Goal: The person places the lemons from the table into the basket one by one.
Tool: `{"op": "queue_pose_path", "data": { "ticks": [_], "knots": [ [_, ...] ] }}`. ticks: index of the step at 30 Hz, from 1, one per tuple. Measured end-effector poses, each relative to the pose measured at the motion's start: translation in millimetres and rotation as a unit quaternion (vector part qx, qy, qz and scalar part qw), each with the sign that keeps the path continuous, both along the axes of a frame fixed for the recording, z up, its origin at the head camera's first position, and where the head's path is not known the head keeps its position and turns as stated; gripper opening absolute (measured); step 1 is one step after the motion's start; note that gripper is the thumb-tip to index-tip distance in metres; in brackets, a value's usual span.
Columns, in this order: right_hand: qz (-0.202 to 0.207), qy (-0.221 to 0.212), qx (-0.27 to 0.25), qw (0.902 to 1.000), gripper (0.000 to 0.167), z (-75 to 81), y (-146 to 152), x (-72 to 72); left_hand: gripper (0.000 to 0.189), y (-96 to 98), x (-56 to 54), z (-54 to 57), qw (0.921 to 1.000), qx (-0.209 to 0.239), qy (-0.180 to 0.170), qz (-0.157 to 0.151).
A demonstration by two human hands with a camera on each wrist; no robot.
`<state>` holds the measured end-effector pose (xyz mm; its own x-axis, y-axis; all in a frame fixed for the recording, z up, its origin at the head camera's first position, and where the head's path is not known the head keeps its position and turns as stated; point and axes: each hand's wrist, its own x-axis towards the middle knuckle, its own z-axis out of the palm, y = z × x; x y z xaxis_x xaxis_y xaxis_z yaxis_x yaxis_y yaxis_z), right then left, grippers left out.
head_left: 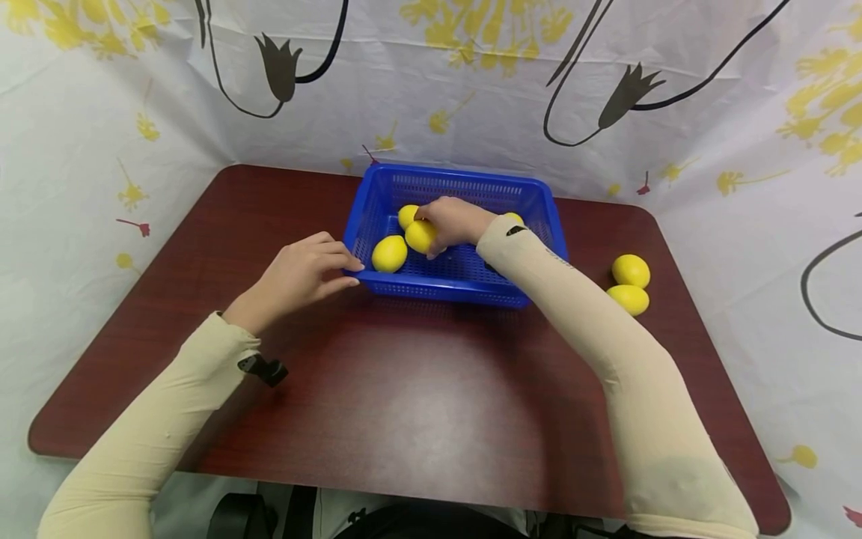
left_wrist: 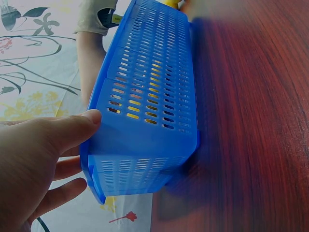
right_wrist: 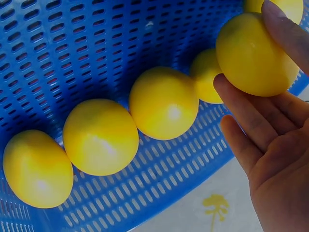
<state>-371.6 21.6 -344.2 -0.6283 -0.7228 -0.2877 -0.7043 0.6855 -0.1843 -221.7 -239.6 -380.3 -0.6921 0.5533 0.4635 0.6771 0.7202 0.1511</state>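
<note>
A blue plastic basket (head_left: 444, 287) with slotted walls stands at the back of the table. My right hand (head_left: 459, 221) reaches inside it and holds a lemon (right_wrist: 253, 55) between thumb and fingers. Several other lemons lie in the basket; in the right wrist view a row of them, among them one lemon (right_wrist: 100, 137), rests along the slotted wall. A lemon (head_left: 389, 254) sits near the basket's left front corner. At that corner my left hand (head_left: 303, 271) pinches the rim, thumb (left_wrist: 89, 118) on the outer side. The right forearm hides part of the basket in the head view.
Two lemons, a rear one (head_left: 631, 271) and a front one (head_left: 631, 299), lie side by side on the table right of the basket. The dark red-brown wooden table (head_left: 417, 389) has rounded corners. A patterned white cloth (head_left: 471, 112) hangs close behind it.
</note>
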Motion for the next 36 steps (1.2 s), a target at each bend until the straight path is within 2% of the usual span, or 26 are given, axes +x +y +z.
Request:
{"op": "queue_pose_path", "data": {
  "ticks": [13, 36],
  "knots": [
    [0.003, 0.005, 0.024, 0.9997, 0.077, -11.9, -2.8, 0.9, 0.022, -0.1, 0.1, -0.8, 1.0000, 0.001, -0.001, 0.001],
    [0.002, 0.021, 0.046, 0.9987, 0.075, -20.5, -6.5, -0.6, 0.022, -0.7, -0.5, -0.7, 1.0000, 0.005, 0.001, -0.001]
  ]
}}
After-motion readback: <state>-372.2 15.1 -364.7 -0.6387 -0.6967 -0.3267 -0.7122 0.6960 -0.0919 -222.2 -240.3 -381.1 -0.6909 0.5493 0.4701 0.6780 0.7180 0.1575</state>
